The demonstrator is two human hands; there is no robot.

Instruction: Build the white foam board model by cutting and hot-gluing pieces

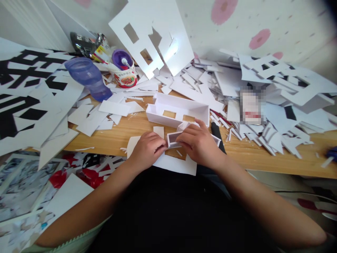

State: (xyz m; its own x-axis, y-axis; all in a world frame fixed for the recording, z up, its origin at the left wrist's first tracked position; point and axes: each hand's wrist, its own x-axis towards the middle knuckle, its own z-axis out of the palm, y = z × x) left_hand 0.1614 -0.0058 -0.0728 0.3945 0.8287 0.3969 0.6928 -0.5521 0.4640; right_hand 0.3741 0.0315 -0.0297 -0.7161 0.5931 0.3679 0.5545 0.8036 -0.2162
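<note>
At the table's front edge, my right hand (196, 142) is closed over a small white foam-board frame (172, 139) with upright walls. My left hand (149, 147) has its fingers pinched at the left end of this frame, near its corner; whether anything small sits between them is hidden. Under both hands lies a white board sheet with a cut-out (188, 167), its lower edge overhanging the table. Just behind stands a larger white open box shape (179, 105) with two rectangular holes in its base. A dark tool handle (217, 135) lies to the right of my right hand.
White offcuts (195, 80) are heaped along the back and right. A purple bottle (89, 79) and a paper food tub (125, 77) stand back left. Large sheets with black characters (28, 88) lie at left. A cut-out board (155, 35) leans on the wall.
</note>
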